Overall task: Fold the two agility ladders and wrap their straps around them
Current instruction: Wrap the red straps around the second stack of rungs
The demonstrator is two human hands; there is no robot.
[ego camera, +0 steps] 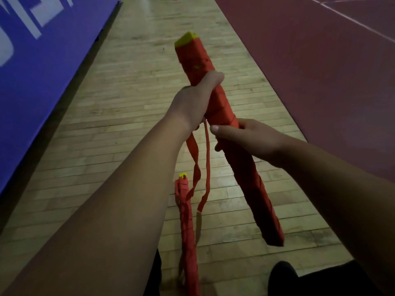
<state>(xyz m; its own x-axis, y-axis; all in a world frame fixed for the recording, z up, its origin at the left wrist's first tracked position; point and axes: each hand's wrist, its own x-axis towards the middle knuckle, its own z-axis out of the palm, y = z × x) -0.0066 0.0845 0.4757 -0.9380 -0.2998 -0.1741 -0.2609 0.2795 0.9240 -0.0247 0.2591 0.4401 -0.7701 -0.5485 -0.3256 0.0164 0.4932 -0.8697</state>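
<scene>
I hold a folded agility ladder, a long bundle of yellow rungs wound in red strap, slanting up and away from me. My left hand grips it around its upper part. My right hand grips the bundle near its middle. A loose red strap end hangs in two tails from between my hands toward the floor. A second folded ladder, also wrapped in red strap with a yellow tip, lies on the wooden floor below.
The wooden plank floor runs ahead as a strip. A blue padded wall with white lettering lines the left. A dark red court surface with white lines lies to the right. My dark shoe shows at the bottom.
</scene>
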